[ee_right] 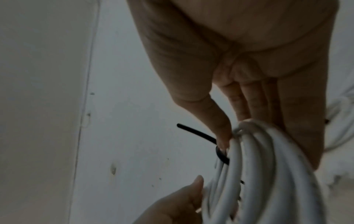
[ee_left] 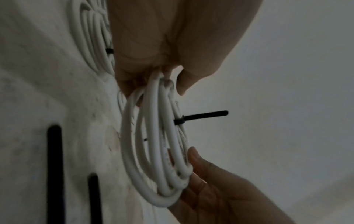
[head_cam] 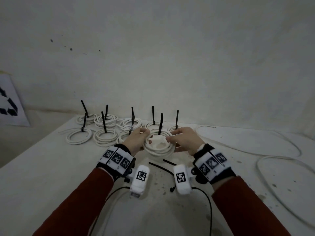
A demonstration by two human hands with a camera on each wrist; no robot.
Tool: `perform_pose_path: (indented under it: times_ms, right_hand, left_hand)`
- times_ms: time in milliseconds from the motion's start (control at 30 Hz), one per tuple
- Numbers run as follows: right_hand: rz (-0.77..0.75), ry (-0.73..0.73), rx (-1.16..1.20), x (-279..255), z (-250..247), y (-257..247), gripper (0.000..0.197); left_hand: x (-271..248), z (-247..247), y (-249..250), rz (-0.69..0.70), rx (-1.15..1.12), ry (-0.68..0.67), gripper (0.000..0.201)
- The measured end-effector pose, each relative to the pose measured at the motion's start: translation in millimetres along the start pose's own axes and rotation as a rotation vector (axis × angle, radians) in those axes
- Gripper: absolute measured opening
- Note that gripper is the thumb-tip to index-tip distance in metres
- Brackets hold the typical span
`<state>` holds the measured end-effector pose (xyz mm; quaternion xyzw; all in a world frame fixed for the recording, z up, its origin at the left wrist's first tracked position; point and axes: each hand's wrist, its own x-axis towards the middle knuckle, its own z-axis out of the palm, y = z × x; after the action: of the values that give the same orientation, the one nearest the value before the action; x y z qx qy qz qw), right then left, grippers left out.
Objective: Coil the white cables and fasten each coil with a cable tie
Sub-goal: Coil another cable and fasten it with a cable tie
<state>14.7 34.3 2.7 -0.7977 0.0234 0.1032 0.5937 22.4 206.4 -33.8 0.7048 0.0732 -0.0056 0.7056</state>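
Above the table, both hands hold one white cable coil [head_cam: 159, 147] by its rim. A black cable tie [head_cam: 160, 124] is looped round its far side, tail pointing up. My left hand [head_cam: 144, 135] grips the coil's left side, fingers curled over the strands. My right hand [head_cam: 172, 137] pinches the right side between thumb and fingers. The left wrist view shows the coil [ee_left: 153, 151] edge-on with the tie [ee_left: 203, 115] sticking out. In the right wrist view my thumb presses the coil [ee_right: 258, 174] beside the tie [ee_right: 197, 133].
Several tied coils [head_cam: 102, 130] with upright black ties lie in two rows at the back of the white table [head_cam: 51, 167]. Two loose black ties [head_cam: 162, 167] lie near my wrists. Loose white cable [head_cam: 279, 150] sprawls on the right. A wall rises behind.
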Motion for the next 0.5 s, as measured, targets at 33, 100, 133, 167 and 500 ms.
perform_pose_path:
  times_ms: [33,100,133,167,500]
  right_hand:
    - [0.042,0.017,-0.006,12,4,0,0.022]
    - [0.121,0.035,-0.022,35,12,3,0.021]
    - [0.150,0.040,-0.031,46,16,6,0.023]
    - [0.160,0.044,-0.054,59,19,11,0.024]
    - [0.086,-0.028,-0.483,76,24,5,0.028]
  left_hand:
    - [7,-2,-1,-0.035,0.070,-0.004,0.009]
    - [20,-8,-4,-0.075,0.191,-0.028,0.019]
    - [26,-11,-5,-0.081,0.244,-0.048,0.032]
    - [30,-14,-6,-0.078,0.335,-0.061,0.051]
    - [40,-1,0,0.026,1.234,-0.067,0.053]
